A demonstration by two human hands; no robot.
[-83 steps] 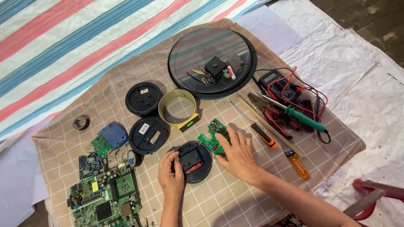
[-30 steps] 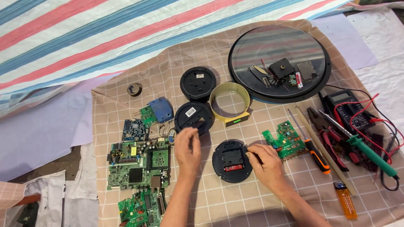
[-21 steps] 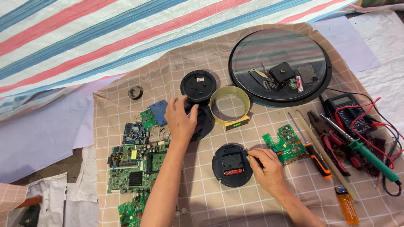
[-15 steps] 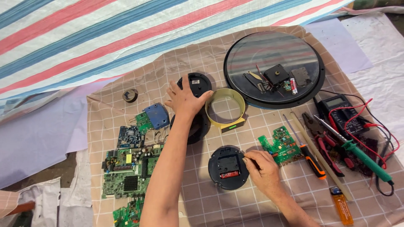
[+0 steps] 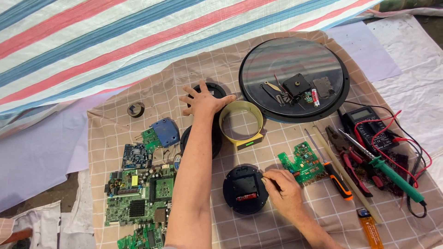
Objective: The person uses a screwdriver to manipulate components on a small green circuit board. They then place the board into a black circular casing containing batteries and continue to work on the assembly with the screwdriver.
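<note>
My left hand (image 5: 201,100) reaches far across the checked cloth (image 5: 286,221) and lies flat, fingers spread, on a round black cover (image 5: 217,88) at the back. My forearm crosses over a second round black disc (image 5: 215,140). My right hand (image 5: 282,189) rests at the right rim of a round black housing (image 5: 243,189) with a red part inside, fingertips pinched against its edge. A yellow ring (image 5: 241,123) lies just right of my left hand. A small green circuit board (image 5: 304,162) sits beside my right hand.
A large round clock back (image 5: 323,55) with a black movement lies at the back right. Screwdrivers (image 5: 334,173), pliers and a multimeter (image 5: 367,125) with red leads lie at right. Several green circuit boards (image 5: 138,193) and a blue module (image 5: 164,131) lie at left. Striped tarp lies behind.
My left hand has left the housing and travelled up past the nearer black disc onto the far black cover. My right hand has stayed at the housing's rim.
</note>
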